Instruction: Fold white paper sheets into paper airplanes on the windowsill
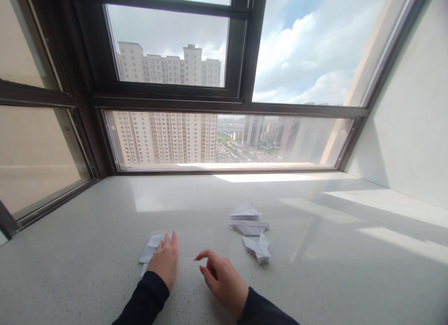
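My left hand (165,260) lies over the right side of some folded white paper (150,251), its fingers stretched forward and touching or resting on it. Part of that paper is hidden beneath the hand and wrist. To the right, my right hand (226,279) is held above the sill with index finger and thumb apart and nothing visible between them; its other fingers curl inward. Beyond it are small stacks of folded white paper: a pointed stack (246,211) at the back, a flatter stack (250,227) just in front, and an angular stack (258,248) nearest me.
The pale speckled sill (105,269) stretches to a dark window frame (224,109). A side window (38,157) borders it on the left and a white wall (413,110) on the right. Sunlight patches fall across the right side. Tall buildings stand outside.
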`<state>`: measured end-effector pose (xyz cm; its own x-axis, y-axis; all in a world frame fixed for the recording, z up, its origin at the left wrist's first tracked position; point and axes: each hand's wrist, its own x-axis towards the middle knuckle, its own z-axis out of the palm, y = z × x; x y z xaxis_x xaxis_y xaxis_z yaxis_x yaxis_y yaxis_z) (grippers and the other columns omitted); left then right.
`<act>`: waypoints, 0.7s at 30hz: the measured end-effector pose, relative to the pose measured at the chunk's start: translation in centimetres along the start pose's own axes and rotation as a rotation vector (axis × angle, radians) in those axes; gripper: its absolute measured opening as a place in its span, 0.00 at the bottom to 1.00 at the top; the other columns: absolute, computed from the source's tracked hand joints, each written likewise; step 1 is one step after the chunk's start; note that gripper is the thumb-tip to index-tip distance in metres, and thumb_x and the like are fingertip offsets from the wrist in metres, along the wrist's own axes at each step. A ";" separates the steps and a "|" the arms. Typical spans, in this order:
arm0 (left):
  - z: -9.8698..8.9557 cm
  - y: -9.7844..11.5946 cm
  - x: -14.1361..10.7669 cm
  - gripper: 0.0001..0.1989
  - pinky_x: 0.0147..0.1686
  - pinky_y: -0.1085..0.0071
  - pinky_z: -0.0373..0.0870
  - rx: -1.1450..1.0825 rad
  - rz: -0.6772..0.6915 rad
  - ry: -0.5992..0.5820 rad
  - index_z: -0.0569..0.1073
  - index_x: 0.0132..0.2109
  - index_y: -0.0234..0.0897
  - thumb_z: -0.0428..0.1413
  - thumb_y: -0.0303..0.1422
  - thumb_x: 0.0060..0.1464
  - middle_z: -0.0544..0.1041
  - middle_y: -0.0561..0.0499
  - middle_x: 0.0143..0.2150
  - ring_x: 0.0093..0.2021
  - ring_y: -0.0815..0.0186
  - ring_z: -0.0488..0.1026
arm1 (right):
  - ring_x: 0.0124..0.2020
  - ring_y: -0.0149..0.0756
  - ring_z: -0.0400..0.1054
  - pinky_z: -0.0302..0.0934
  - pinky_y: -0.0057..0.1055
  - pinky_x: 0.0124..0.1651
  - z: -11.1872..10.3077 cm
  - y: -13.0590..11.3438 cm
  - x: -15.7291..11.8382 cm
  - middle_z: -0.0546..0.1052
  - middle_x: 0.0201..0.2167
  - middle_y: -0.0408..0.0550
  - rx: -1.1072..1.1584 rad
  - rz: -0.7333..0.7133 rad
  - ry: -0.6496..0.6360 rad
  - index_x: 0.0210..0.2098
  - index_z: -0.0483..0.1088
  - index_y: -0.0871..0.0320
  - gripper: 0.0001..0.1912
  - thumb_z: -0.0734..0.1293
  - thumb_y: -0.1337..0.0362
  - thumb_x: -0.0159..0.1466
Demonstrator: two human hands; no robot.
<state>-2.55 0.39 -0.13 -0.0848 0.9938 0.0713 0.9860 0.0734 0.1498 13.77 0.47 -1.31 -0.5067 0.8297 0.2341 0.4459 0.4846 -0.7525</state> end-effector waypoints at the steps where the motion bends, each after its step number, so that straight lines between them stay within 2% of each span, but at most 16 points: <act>1: -0.3 0.0 0.1 0.30 0.49 0.63 0.59 -0.064 0.031 0.039 0.54 0.56 0.22 0.38 0.14 0.42 0.61 0.32 0.55 0.55 0.58 0.59 | 0.18 0.26 0.56 0.49 0.23 0.23 0.2 0.0 -0.1 0.62 0.16 0.36 0.013 -0.007 0.003 0.39 0.64 0.55 0.12 0.58 0.69 0.56; 3: -1.0 0.3 0.1 0.28 0.51 0.68 0.57 -0.241 0.104 0.150 0.53 0.57 0.26 0.38 0.16 0.45 0.63 0.38 0.55 0.55 0.64 0.59 | 0.19 0.27 0.57 0.53 0.24 0.25 0.3 -0.1 -0.1 0.66 0.21 0.38 0.064 -0.015 0.051 0.45 0.60 0.54 0.16 0.59 0.67 0.56; 5: -1.7 0.8 0.0 0.24 0.51 0.69 0.59 -0.478 0.179 0.268 0.56 0.56 0.32 0.39 0.23 0.50 0.64 0.44 0.54 0.54 0.64 0.60 | 0.20 0.27 0.58 0.56 0.26 0.28 0.2 0.1 -0.1 0.67 0.28 0.41 0.136 0.002 0.163 0.49 0.54 0.54 0.21 0.59 0.63 0.57; 8: -2.3 1.7 -0.3 0.21 0.43 0.70 0.67 -0.858 0.170 0.327 0.60 0.53 0.36 0.43 0.33 0.51 0.68 0.45 0.49 0.49 0.62 0.66 | 0.22 0.27 0.59 0.60 0.29 0.31 0.0 0.6 0.3 0.64 0.36 0.46 0.240 0.067 0.350 0.52 0.49 0.54 0.26 0.60 0.58 0.56; 11: -2.3 2.1 -0.5 0.23 0.35 0.71 0.69 -1.117 0.081 0.277 0.60 0.51 0.35 0.48 0.37 0.47 0.72 0.46 0.40 0.39 0.63 0.71 | 0.21 0.26 0.60 0.59 0.27 0.24 -0.1 1.3 0.9 0.64 0.35 0.45 0.390 0.138 0.384 0.50 0.50 0.55 0.30 0.64 0.53 0.52; 13: -2.2 2.1 -0.6 0.23 0.32 0.70 0.69 -1.193 0.046 0.233 0.62 0.49 0.35 0.51 0.38 0.45 0.72 0.49 0.34 0.34 0.64 0.72 | 0.17 0.25 0.58 0.55 0.24 0.17 -0.1 1.6 1.2 0.64 0.27 0.39 0.539 0.161 0.317 0.46 0.52 0.55 0.30 0.66 0.51 0.49; 16: -1.9 2.2 -0.5 0.22 0.29 0.70 0.68 -1.224 0.032 0.170 0.65 0.46 0.35 0.53 0.39 0.42 0.70 0.53 0.28 0.29 0.65 0.71 | 0.13 0.25 0.56 0.51 0.21 0.14 -0.1 1.7 1.4 0.61 0.16 0.33 0.705 0.163 0.251 0.37 0.57 0.56 0.27 0.68 0.49 0.45; 19: -1.3 2.1 -0.3 0.19 0.29 0.69 0.68 -1.202 0.017 0.108 0.68 0.43 0.34 0.53 0.38 0.42 0.70 0.52 0.27 0.28 0.65 0.70 | 0.11 0.23 0.54 0.50 0.21 0.13 -0.3 1.7 1.5 0.61 0.12 0.32 0.744 0.197 0.265 0.31 0.59 0.57 0.24 0.68 0.48 0.43; 21: -0.9 1.9 0.0 0.18 0.32 0.66 0.68 -1.217 0.012 0.062 0.68 0.43 0.34 0.52 0.35 0.42 0.71 0.49 0.31 0.32 0.62 0.70 | 0.10 0.23 0.54 0.49 0.21 0.13 -0.4 1.7 1.4 0.62 0.11 0.33 0.738 0.226 0.253 0.30 0.59 0.58 0.24 0.67 0.47 0.44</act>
<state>-0.80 0.41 1.04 -0.1159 0.9858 0.1213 0.2113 -0.0949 0.9728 14.11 2.59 -1.96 -0.2407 0.9661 0.0935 -0.1290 0.0636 -0.9896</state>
